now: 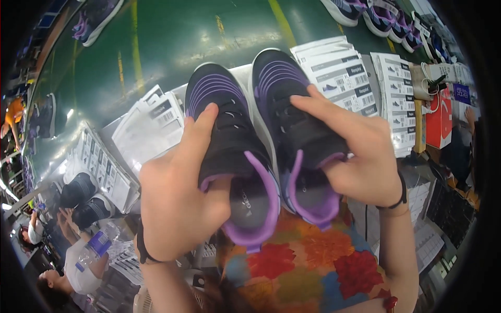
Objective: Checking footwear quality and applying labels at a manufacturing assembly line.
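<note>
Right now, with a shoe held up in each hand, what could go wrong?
The left hand grips the left shoe only at its heel opening, so it could tip forward. The right hand covers the right shoe strap, hiding flaws there. A dropped shoe might scatter the white label sheets below.

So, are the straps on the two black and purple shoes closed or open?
Closed, seemingly: the black straps lie flat across both black and purple shoes, though the hands partly cover them.
</note>
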